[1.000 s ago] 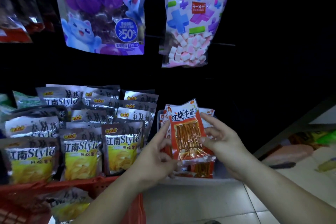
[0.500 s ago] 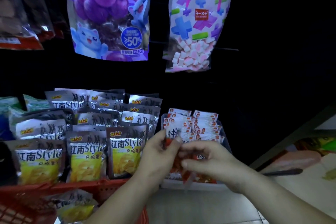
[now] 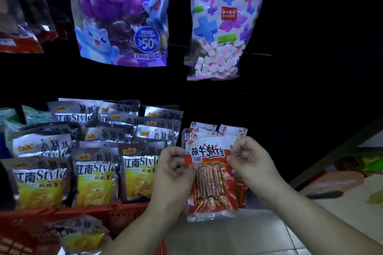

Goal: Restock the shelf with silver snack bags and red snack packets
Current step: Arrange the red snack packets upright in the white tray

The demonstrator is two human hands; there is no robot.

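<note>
Pinching the red snack packet (image 3: 211, 180) at its upper side edges, left hand (image 3: 172, 172) and right hand (image 3: 251, 163) both curling onto it. Covering most of the stacked red packets (image 3: 209, 130) just behind. Sitting just right of rowed silver snack bags (image 3: 97, 176), above a red basket (image 3: 116, 212). Hanging upright, long axis vertical, white header uppermost, clear seal pointing down.

Two bare forearms reach up from the bottom edge and meet near the centre. The left forearm (image 3: 134, 232) rises from bottom centre; the right forearm (image 3: 315, 221) slants in from the bottom right corner. The left hand (image 3: 172, 172) has its fingers curled in and its thumb against the left edge of a red snack packet (image 3: 211, 184). The right hand (image 3: 251, 161), fingers likewise curled, pinches the packet's upper right edge. The hands sit roughly level, the packet upright between them.
</note>
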